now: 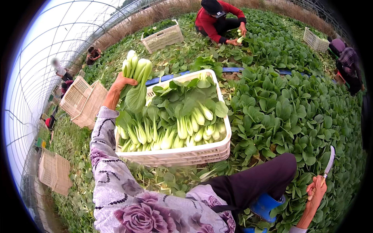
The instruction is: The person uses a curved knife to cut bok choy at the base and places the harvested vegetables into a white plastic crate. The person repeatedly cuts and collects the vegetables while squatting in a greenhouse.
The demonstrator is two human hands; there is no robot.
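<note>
My left hand (122, 83) grips a bunch of bok choy (140, 70), pale stalks up and leaves hanging down, above the left rim of a white plastic crate (174, 157). Rows of harvested bok choy (166, 138) fill that crate, their stalk ends facing me in the near rows. Off to the right, my right hand (316, 188) holds a knife (330, 161) by its light handle, with the curved blade pointing up. Growing bok choy plants (274, 107) stand around and below the knife.
A person in red (217, 21) crouches beyond the crate, holding bok choy, near another filled crate (163, 36). Stacked crates (84, 102) and a further crate (55, 171) stand at left. A blue hose (167, 77) runs behind my crate. Another person (346, 64) is at far right.
</note>
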